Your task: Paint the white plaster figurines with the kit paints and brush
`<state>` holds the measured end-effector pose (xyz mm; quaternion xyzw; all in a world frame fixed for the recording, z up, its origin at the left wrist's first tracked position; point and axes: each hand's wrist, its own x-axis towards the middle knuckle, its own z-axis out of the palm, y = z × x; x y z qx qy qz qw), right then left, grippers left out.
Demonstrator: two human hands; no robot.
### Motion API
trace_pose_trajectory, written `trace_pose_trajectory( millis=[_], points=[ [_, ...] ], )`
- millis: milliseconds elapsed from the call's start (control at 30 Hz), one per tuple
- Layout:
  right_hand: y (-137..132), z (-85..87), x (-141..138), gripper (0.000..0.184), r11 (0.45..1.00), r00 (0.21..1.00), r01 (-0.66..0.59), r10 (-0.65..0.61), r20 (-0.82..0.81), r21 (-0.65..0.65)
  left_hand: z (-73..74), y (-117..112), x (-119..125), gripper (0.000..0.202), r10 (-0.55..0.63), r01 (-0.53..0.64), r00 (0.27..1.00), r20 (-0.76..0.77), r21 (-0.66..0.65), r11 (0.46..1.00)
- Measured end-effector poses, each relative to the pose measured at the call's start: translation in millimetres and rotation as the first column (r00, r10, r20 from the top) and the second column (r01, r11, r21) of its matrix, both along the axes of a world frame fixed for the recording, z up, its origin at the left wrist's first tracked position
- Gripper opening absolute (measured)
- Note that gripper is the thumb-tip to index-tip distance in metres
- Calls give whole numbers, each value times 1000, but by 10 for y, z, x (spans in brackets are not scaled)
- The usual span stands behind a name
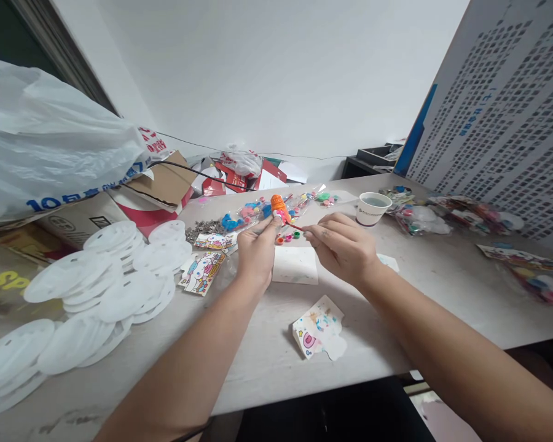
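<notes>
Over the middle of the table, my left hand (pixel 257 250) pinches a small orange and pink figurine (pixel 279 207) and holds it up. My right hand (pixel 343 247) grips a thin red paintbrush (pixel 296 226), whose tip is at the figurine's lower right side; I cannot tell whether it touches. Small open paint pots (pixel 288 237) in red, green and other colours stand just below the figurine. A white sheet of card (pixel 295 266) lies beneath, between my hands. Nearer to me is a paint-smudged printed card (pixel 320 327).
Stacked white plastic discs (pixel 129 296) cover the left side, near printed cards (pixel 203 272) and a heap of small metal pieces (pixel 205 231). A paper cup of water (pixel 372 209) stands right of centre. Bagged coloured pieces (pixel 419 218) lie at right. A large plastic bag (pixel 59 135) bulges at left.
</notes>
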<state>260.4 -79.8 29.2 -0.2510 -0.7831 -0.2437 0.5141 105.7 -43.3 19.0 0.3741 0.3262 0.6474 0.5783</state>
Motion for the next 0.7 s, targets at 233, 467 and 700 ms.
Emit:
trace_pose_trajectory(
  millis=[233, 467, 700],
  points=[
    [176, -144, 116, 23, 912, 971, 146, -207, -123, -383, -16, 109, -60, 9, 124, -121, 990, -69, 52, 991],
    [430, -352, 96, 35, 738, 961, 214, -275, 4, -640, -57, 111, -7, 17, 82, -85, 996, -39, -78, 993],
    [517, -414, 26, 35, 713, 975, 192, -214, 52, -675, -91, 145, -24, 11, 58, -64, 995, -78, -81, 995]
  ],
)
